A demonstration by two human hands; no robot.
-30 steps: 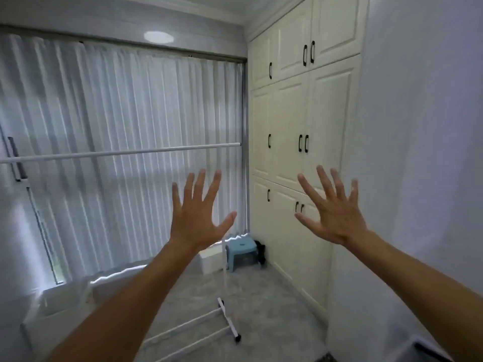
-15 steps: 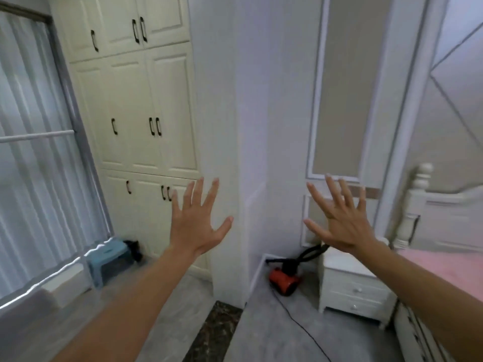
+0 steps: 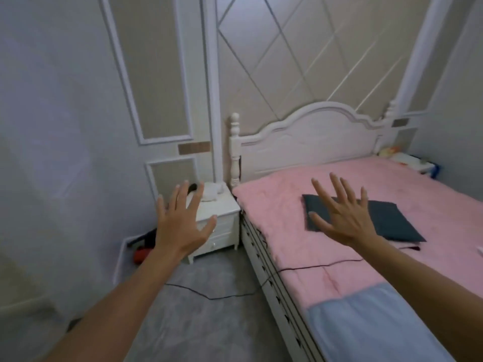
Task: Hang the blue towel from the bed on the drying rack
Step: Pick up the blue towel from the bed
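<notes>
Both hands, left (image 3: 180, 228) and right (image 3: 345, 218), fingers spread wide and empty; folded dark blue towel (image 3: 386, 220) on pink bed (image 3: 300, 246), white nightstand (image 3: 222, 218) beside it.

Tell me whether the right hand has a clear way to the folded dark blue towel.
Probably yes: the right hand, open, hovers before the towel, which lies alone on the pink cover.

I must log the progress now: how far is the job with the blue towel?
Nothing is done yet. The blue towel lies folded on the pink bed. Both hands are open and empty: the right hand is raised in front of the towel, the left hand toward the nightstand. Left: grasp the towel, carry it to the drying rack, which is not in view, and hang it.
</notes>
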